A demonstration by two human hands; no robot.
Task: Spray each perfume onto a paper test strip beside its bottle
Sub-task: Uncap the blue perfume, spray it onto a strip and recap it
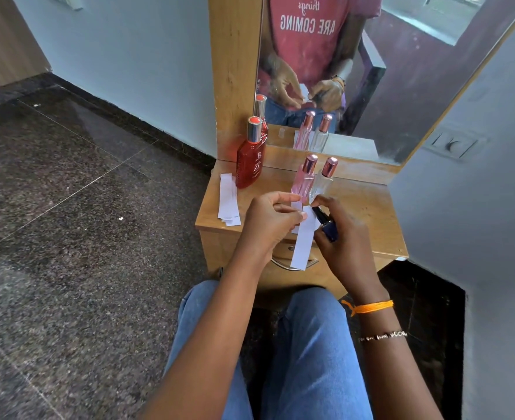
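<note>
Seated at a small wooden worktop (368,207) below a wall mirror (371,71), we pinch the top of a white paper test strip (303,241) between thumb and fingers of our left hand (269,221); the strip hangs down over the worktop's front edge, above a metal drawer handle (292,266). Our right hand (345,237) curls round a dark blue perfume bottle (328,227), its black sprayer tilted toward the strip's upper end, just beside it, with the index finger on top of the sprayer.

At twelve o'clock from our hands stand a pink perfume bottle (304,177) and a clear perfume bottle (322,180), upright and just beside each other, both with rose-gold caps. At ten o'clock, near the worktop's back left corner, a red perfume bottle (250,159) with a silver collar stands upright. A stack of spare test strips (228,200) lies just in front of it, along the worktop's left edge.

An orange thread (368,307) and a beaded bracelet (383,335) circle our right wrist. Our blue jeans (310,359) fill the six o'clock foreground above dark speckled floor (68,207).
</note>
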